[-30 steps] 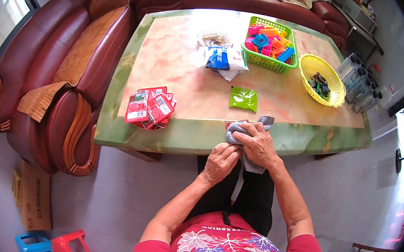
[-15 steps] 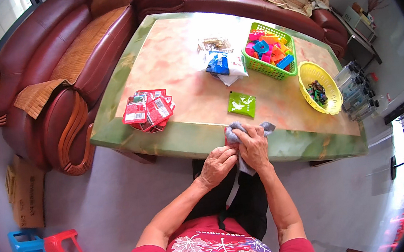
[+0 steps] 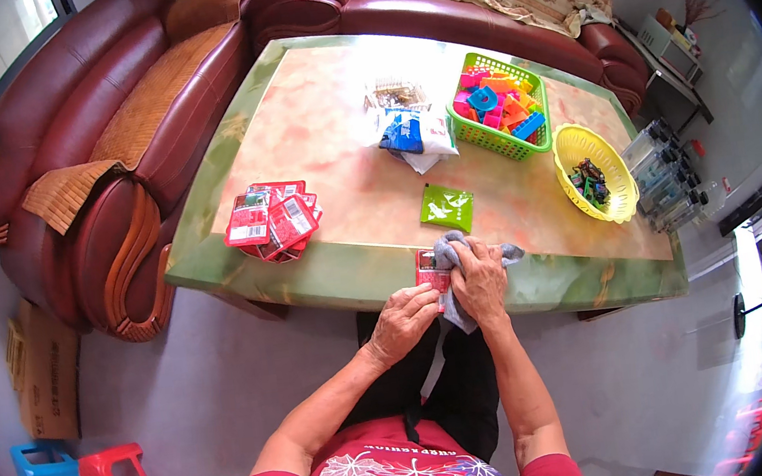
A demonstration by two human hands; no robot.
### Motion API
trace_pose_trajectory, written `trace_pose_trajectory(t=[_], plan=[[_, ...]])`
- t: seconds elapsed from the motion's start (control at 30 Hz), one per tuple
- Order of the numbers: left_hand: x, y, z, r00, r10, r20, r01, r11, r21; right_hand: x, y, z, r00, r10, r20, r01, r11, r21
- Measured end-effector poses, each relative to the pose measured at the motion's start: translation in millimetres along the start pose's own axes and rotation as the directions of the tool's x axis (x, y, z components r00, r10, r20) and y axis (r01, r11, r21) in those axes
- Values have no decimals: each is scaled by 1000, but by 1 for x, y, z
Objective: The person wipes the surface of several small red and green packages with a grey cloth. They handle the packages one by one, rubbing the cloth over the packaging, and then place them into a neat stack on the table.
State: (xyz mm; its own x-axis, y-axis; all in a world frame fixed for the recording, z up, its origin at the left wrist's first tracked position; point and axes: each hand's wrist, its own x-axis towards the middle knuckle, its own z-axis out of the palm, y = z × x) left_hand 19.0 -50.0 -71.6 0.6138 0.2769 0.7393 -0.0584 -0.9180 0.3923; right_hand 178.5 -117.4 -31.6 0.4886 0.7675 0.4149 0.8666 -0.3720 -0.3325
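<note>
Left hand (image 3: 402,322) and right hand (image 3: 480,281) at a red packet (image 3: 428,272) and a grey cloth (image 3: 511,252)

By the left hand, fingers curled nearly closed, the packet's lower end is being held over the near edge of the table (image 3: 337,263); the thumb's contact is not being clearly shown. By the right hand, half-closed with fingers bent down, the bunched cloth is being gripped against the packet's right side. Compared with half a second ago, more of the packet's face is being exposed left of the cloth and the hands are being held slightly farther apart, so less of it is being covered.

Just beyond the fingertips, a green packet (image 3: 446,208) is being supported flat. Well left of the left hand, a pile of red packets (image 3: 274,220) is being spread. Farther ahead, blue-and-white packets (image 3: 421,135) are being grouped. Beyond the right hand, coloured plastic pieces (image 3: 497,104) are being contained in a green basket (image 3: 502,147); farther right, small dark items (image 3: 589,181) in a yellow basket (image 3: 620,175).
</note>
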Motion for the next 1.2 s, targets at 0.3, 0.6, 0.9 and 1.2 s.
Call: trace_pose_trajectory(t=[0.3, 0.6, 0.9, 1.2], plan=[[-1, -3, -8, 999, 20, 43, -20, 1000, 3, -38, 0, -25, 941, -337, 20, 333, 936, 118], [-1, -2, -11, 999, 27, 26, -26, 998, -53, -11, -13, -23, 940, -334, 76, 314, 928, 200], [6, 6, -4, 999, -34, -38, 32, 999, -39, 24, -28, 24, 989, -122, -84, 134, 980, 146], [19, 3, -20, 999, 21, 28, -21, 1000, -18, -33, 23, -27, 962, -272, -11, 271, 952, 142]])
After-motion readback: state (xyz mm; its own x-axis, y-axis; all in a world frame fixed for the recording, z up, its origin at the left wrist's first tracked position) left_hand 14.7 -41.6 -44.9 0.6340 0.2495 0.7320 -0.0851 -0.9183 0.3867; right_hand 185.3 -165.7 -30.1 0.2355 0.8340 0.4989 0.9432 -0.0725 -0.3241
